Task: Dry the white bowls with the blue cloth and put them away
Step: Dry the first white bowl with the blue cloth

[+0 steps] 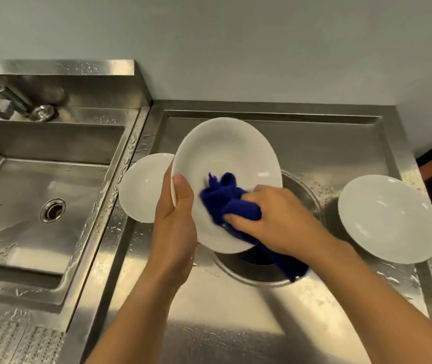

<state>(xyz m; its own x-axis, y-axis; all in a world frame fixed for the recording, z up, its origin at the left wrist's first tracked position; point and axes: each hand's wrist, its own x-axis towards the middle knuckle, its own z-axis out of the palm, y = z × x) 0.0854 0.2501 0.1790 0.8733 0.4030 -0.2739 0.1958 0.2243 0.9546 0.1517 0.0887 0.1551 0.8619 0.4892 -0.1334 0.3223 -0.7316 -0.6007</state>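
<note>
Steel worktop (209,324) beneath both hands. Tilted white bowl (225,158), gripped at its rim by the left hand (177,219); right hand (275,219) clenches the blue cloth (225,200) inside it. Second bowl (141,187) left of the left hand, third bowl (389,219) right of the right hand.

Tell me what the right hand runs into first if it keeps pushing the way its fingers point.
Most likely the left hand. The right hand points left across the held bowl, pressing the blue cloth into it; depth is unclear.
</note>
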